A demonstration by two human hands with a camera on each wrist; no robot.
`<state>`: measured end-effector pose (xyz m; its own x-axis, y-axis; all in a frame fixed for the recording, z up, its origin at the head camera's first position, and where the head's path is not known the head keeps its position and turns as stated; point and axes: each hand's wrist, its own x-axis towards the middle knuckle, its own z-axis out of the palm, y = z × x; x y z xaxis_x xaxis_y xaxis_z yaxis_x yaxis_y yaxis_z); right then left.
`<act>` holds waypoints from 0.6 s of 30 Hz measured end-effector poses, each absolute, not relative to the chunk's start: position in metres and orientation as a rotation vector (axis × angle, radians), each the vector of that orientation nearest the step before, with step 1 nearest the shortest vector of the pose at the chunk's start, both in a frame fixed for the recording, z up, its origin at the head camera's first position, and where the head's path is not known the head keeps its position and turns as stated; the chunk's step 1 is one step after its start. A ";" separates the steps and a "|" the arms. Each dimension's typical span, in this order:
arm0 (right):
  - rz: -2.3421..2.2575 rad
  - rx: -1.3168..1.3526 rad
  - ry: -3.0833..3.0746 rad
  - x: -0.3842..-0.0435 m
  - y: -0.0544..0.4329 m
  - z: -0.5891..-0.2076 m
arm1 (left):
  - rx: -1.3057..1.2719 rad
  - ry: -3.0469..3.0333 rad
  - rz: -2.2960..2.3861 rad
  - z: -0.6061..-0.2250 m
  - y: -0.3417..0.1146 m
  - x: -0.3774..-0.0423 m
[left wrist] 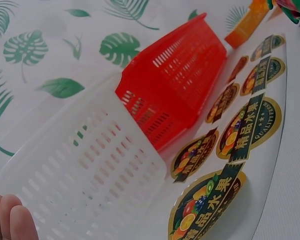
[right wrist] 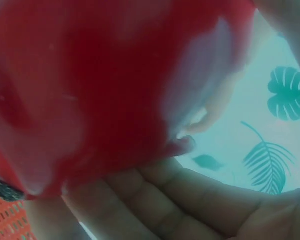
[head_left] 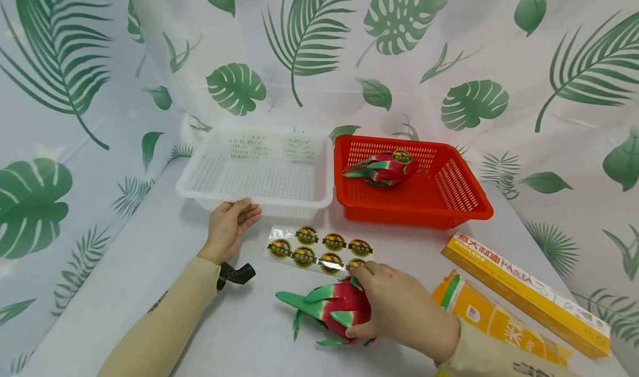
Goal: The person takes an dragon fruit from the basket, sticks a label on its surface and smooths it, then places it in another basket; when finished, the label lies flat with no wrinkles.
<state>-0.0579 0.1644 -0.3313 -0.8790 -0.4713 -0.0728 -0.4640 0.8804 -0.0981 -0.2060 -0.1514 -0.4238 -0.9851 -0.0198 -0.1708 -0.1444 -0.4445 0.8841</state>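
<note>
My right hand (head_left: pixel 399 307) grips a red dragon fruit (head_left: pixel 341 307) with green scales, low at the front of the table. Its fingers lie over the far side and the thumb over the near side. In the right wrist view the red skin (right wrist: pixel 115 90) fills much of the picture, blurred, above curled fingers (right wrist: pixel 165 205). My left hand (head_left: pixel 229 227) holds the near rim of a white plastic basket (head_left: pixel 254 202), thumb at the rim and fingers below it. Between the hands lies a sheet of round fruit stickers (head_left: pixel 304 255), its right end partly behind the right hand.
Beside the white basket stands a red basket (head_left: pixel 409 213) with another dragon fruit (head_left: pixel 389 171) in it, bearing a round sticker (head_left: pixel 401 156). A yellow pasta box (head_left: pixel 529 294) and an orange packet (head_left: pixel 499 321) lie at the right. A leaf-patterned curtain (head_left: pixel 319 44) rises behind.
</note>
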 end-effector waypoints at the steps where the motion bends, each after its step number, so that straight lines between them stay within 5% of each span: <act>1: -0.113 -0.731 2.950 -0.057 0.164 -0.331 | -0.242 1.616 2.597 -0.424 -0.152 -0.206; 18: -0.144 -0.731 2.942 -0.057 0.163 -0.329 | -0.234 1.624 2.601 -0.428 -0.151 -0.205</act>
<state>-0.0566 0.1626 -0.3288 -0.8784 -0.4710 -0.0807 -0.4609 0.8797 -0.1173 -0.2055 -0.1515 -0.4278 -0.9862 -0.0238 -0.1637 -0.1367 -0.4405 0.8873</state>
